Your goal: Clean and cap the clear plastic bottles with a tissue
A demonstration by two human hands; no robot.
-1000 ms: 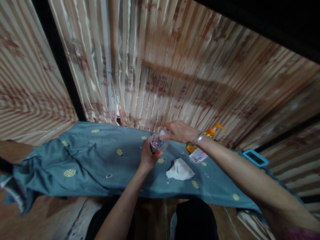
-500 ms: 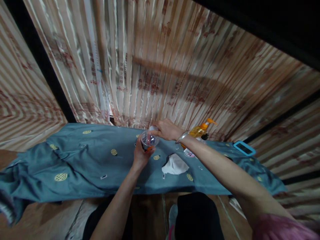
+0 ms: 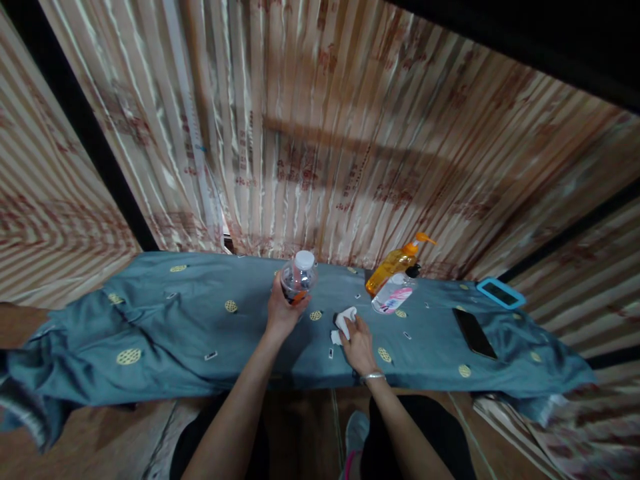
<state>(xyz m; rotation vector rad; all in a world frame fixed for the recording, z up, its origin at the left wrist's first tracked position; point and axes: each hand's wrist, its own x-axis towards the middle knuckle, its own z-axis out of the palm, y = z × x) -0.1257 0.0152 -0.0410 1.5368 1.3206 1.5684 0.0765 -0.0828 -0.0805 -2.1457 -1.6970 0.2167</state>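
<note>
My left hand is wrapped round a clear plastic bottle with a white cap and a dark and orange label. The bottle stands upright or nearly so over the cloth-covered table. To the right of it, my right hand has its fingers closed on a crumpled white cloth, which may be a tissue. The cloth bunches up under the fingertips, close to the table surface. A silver bracelet is on my right wrist.
A blue-grey cloth with yellow pineapples covers the table. At the right stand an orange pump bottle and a clear bottle with a pink label. Farther right lie a black phone and a blue-framed device. Striped curtains hang behind.
My right hand has left the bottle's cap and come down to the right, onto the white cloth, which is now bunched in its fingers. My left hand still holds the bottle.
</note>
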